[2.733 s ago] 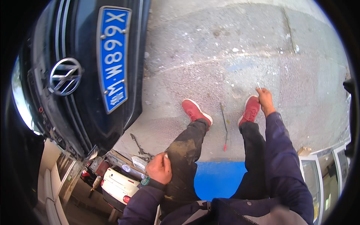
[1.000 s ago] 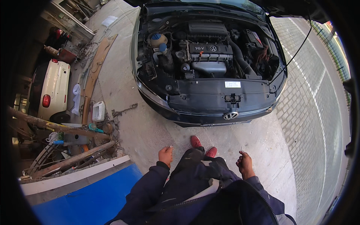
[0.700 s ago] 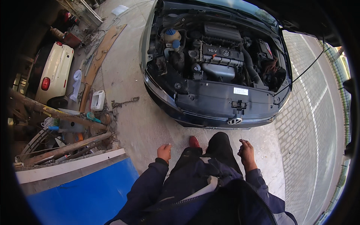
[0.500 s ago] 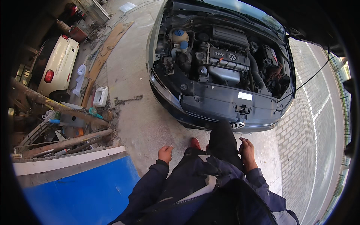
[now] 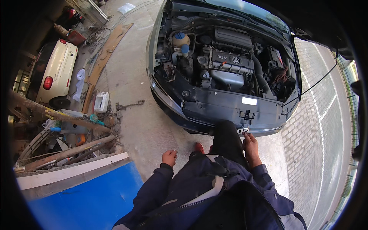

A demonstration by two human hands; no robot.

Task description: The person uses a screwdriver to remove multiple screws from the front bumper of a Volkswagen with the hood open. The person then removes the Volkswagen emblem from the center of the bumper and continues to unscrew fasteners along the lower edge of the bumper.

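Observation:
A dark car (image 5: 180, 115) stands in front of me with its bonnet up and its engine (image 5: 232, 61) exposed. My right hand (image 5: 251, 148) is closed, thumb and fingers pinched at the front edge of the car beside the round silver badge (image 5: 240, 131). A thin, light-coloured piece shows at its fingertips, too small to name. Lower and to the left, my left hand (image 5: 169, 158) hangs away from the car, fingers curled together. Something small and pale pokes out of them. One trousered leg (image 5: 226, 143) reaches the bumper between my hands.
A bonnet prop rod (image 5: 316, 80) slants up on the right. Leftward lie a long wooden board (image 5: 109, 51), a white plastic jug (image 5: 101, 102), pipes and scrap. A blue panel (image 5: 88, 195) lies lower left. Behind the scrap stands a cream car (image 5: 57, 71).
My right hand has moved forward and up to the car's front edge by the badge. My left hand has stayed nearly in place, fingers still curled.

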